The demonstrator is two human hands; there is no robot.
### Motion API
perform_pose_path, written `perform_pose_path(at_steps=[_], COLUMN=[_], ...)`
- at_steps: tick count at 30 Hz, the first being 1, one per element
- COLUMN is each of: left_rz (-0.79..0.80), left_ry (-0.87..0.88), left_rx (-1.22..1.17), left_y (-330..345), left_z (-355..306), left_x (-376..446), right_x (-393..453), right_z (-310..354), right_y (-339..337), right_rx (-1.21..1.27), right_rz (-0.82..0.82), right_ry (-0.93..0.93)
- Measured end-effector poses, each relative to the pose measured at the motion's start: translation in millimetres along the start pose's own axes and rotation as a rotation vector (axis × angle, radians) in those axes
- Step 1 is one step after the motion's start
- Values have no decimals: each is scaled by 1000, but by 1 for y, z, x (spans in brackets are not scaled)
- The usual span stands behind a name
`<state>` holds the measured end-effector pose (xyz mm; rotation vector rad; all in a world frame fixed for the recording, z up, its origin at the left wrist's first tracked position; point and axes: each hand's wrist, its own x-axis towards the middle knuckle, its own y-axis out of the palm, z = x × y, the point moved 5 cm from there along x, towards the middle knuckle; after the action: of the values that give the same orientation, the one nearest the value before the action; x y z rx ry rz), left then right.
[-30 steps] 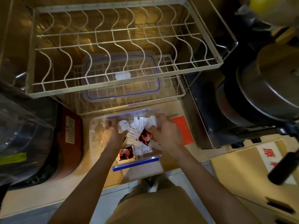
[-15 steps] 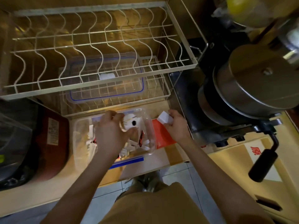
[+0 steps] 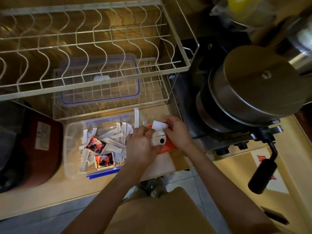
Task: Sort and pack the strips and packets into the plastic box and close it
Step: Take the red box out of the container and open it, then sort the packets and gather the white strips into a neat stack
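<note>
Both hands have left the box point(image 3: 74, 132) since half a second back: the left hand point(image 3: 142, 146), which was over the strips, has come out to the box's 3 o'clock side, carrying a small white roll point(image 3: 158, 139) with a dark hole in its face. Its fingers are curled round that roll. Meeting it there, the right hand point(image 3: 179, 132) pinches a white slip point(image 3: 159, 126) between thumb and fingertips, just at the roll's 12 o'clock, above a red card point(image 3: 167, 146) on the desk point(image 3: 33, 196).

My reading is that the roll got pulled out for sorting, perhaps to be wrapped or tidied with the slip, so packing isn't finished and closing must wait.

Counts: one box, open, at the desk's front edge; two red-and-black packets point(image 3: 95, 146) inside it, at 6 and 7 o'clock of the heap; white strips point(image 3: 116, 135) in a loose pile, well over a dozen, too tangled to number exactly. One lid point(image 3: 101, 81), blue-sealed, lies on the lower rack point(image 3: 165, 97) at the box's 12 o'clock. One roll, one slip, one red card.
</note>
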<state>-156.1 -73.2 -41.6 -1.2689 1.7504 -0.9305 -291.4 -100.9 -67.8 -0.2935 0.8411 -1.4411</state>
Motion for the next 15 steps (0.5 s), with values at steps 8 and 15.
perform_pose_path(at_steps=[8, 15], left_rz=[6, -38], left_ry=[109, 124], left_rx=[246, 284], left_y=[35, 39], left_z=[-4, -6], left_x=[7, 8], right_x=[-10, -12], right_z=[-5, -11], right_y=[-8, 0], right_rx=[38, 30], right_rz=[40, 76], right_ry=[17, 48])
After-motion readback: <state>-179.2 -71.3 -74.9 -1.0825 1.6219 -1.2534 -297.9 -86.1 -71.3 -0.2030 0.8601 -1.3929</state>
